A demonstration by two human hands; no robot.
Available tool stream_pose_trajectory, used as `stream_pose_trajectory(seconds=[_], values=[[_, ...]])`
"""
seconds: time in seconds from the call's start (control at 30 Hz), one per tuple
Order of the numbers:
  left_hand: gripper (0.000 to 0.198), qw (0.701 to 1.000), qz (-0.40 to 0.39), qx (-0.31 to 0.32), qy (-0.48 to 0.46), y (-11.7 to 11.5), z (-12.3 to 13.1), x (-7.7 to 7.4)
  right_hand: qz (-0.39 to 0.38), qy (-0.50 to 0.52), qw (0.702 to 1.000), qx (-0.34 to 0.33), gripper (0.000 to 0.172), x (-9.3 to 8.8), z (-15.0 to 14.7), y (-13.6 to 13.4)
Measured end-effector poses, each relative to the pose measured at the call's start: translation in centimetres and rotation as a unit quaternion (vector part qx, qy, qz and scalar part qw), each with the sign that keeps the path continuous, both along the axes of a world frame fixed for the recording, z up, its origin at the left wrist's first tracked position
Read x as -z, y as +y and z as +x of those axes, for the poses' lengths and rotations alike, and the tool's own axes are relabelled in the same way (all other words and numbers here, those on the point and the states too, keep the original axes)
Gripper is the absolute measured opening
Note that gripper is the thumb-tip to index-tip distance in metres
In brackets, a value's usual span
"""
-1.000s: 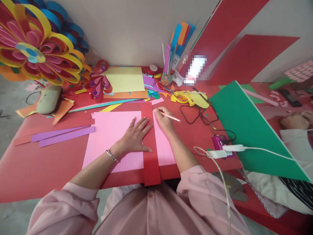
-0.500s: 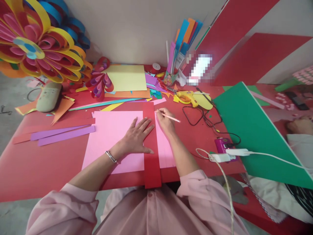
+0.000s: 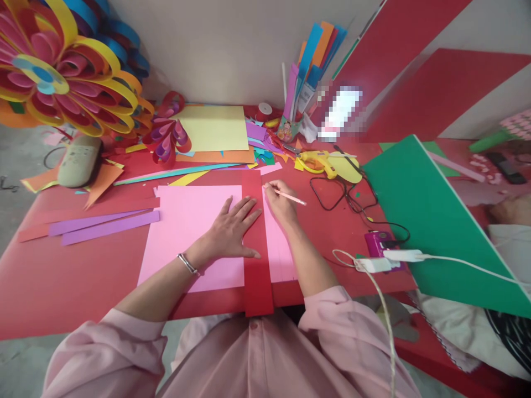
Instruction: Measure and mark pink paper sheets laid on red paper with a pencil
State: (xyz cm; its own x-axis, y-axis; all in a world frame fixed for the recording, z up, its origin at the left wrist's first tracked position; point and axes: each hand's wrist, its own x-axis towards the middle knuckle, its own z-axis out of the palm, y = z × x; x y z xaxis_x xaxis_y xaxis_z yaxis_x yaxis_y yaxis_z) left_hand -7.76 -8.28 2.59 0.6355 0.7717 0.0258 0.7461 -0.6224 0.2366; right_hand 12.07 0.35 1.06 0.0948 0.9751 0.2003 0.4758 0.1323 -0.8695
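A pink sheet of paper (image 3: 186, 215) lies on the red table before me, with a long red strip (image 3: 258, 282) laid across it near its right side. My left hand (image 3: 232, 229) rests flat with fingers spread, partly on the pink sheet and partly on the strip. Pinched in my right hand (image 3: 282, 204) is a pencil (image 3: 292, 197), its tip down at the strip's right edge close to the top of the sheet. The fingers hide the exact point of contact.
Purple strips (image 3: 110, 226) lie at left. Behind are a yellow sheet (image 3: 215, 130), paper scraps, a yellow glue gun (image 3: 321, 163) and a cup of paper strips (image 3: 288, 130). A green board (image 3: 448, 232), a purple power socket (image 3: 379, 243) and cables occupy the right. Another person sits beyond the board.
Both hands keep almost the same place; the pencil stays at the strip's upper right edge. The whole view has shifted slightly.
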Motion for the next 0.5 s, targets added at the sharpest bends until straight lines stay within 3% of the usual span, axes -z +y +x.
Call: stream_pose_trajectory(seconds=[0.5], values=[[0.129,1.000,0.001,0.001,-0.005,-0.01,-0.05,-0.03,0.004,-0.014,1.000,0.003,0.028,0.13,-0.02,0.09]])
